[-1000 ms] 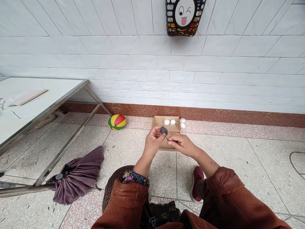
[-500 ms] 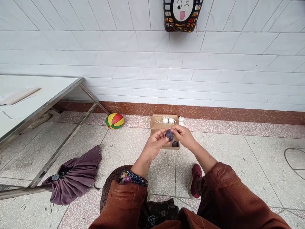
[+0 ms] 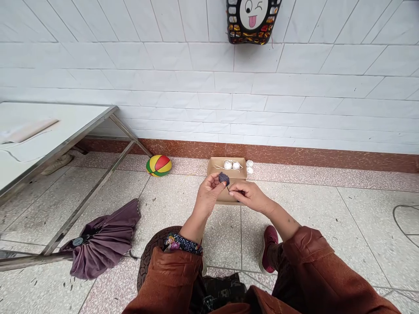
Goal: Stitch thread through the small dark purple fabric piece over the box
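A small dark grey-purple ball of yarn (image 3: 224, 178) is pinched in the fingers of my left hand (image 3: 207, 195). Just right of it, my right hand (image 3: 249, 195) pinches a short stretch of dark yarn that runs from the ball. Both hands are above an open cardboard box (image 3: 225, 198) on the floor. In the box's far part lie two white balls of yarn (image 3: 231, 165) with loose white strands. Two more white yarn balls (image 3: 249, 166) sit outside, against the box's right side. My right hand mostly covers another dark ball in the box.
A colourful ball (image 3: 159, 165) lies left of the box near the tiled wall. A white-topped table (image 3: 59, 131) with metal legs stands at the left, a folded purple umbrella (image 3: 104, 242) beside its leg. Above, a black basket (image 3: 253, 37) hangs on the wall. A cable (image 3: 401, 224) lies right.
My left hand has shifted the yarn ball slightly left and up. My right hand has moved away from the ball, down and right, drawing out the yarn strand.
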`<control>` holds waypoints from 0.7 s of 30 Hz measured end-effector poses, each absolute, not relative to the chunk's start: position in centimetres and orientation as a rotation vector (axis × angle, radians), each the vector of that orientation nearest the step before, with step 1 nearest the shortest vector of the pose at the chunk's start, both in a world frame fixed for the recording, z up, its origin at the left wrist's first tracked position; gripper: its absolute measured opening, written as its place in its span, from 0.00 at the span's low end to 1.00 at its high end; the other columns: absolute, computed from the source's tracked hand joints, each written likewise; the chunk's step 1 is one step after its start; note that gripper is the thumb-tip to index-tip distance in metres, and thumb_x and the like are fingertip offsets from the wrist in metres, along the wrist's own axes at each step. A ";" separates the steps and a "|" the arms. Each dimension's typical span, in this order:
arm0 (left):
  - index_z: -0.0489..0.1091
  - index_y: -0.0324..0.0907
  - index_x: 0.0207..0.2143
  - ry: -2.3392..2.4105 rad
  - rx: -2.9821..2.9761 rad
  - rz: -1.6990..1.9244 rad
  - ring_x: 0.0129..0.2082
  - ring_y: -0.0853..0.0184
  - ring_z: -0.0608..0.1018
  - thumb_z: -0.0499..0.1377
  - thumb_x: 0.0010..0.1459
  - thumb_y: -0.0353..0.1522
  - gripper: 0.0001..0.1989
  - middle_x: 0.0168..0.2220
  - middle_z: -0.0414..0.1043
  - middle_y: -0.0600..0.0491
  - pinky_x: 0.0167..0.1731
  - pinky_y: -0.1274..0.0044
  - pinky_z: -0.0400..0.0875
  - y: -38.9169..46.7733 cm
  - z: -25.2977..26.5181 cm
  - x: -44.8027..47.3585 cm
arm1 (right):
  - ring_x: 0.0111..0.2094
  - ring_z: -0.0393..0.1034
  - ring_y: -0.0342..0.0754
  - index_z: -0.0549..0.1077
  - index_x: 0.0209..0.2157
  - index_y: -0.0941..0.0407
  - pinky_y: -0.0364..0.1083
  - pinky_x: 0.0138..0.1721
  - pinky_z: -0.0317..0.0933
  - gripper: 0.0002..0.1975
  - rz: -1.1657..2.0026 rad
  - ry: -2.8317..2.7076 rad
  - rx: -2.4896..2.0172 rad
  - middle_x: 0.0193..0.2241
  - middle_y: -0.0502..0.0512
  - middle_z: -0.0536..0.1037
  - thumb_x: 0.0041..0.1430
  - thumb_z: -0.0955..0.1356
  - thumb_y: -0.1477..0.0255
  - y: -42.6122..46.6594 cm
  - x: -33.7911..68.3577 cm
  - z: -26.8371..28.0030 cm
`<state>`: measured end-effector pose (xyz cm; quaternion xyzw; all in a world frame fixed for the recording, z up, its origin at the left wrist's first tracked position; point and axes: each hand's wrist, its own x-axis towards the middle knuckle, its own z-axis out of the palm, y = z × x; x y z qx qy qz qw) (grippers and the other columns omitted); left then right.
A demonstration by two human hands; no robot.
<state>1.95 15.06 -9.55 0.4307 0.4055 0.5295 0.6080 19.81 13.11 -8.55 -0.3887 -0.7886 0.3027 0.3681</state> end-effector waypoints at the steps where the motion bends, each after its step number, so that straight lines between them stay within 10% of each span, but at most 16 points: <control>1: 0.73 0.41 0.44 0.951 1.040 1.204 0.40 0.68 0.75 0.69 0.48 0.32 0.19 0.39 0.77 0.52 0.47 0.73 0.66 15.0 -9.6 1.9 | 0.28 0.67 0.43 0.74 0.34 0.55 0.43 0.33 0.61 0.08 0.792 -2.006 -0.992 0.28 0.50 0.75 0.66 0.65 0.68 13.1 19.9 -8.3; 21: 0.73 0.44 0.52 0.563 0.710 0.857 0.33 0.72 0.75 0.66 0.53 0.30 0.22 0.44 0.74 0.49 0.33 0.79 0.69 13.6 -8.1 2.0 | 0.29 0.65 0.45 0.70 0.33 0.54 0.44 0.33 0.59 0.09 0.942 -1.581 -1.111 0.28 0.49 0.71 0.65 0.65 0.65 14.9 19.6 -9.9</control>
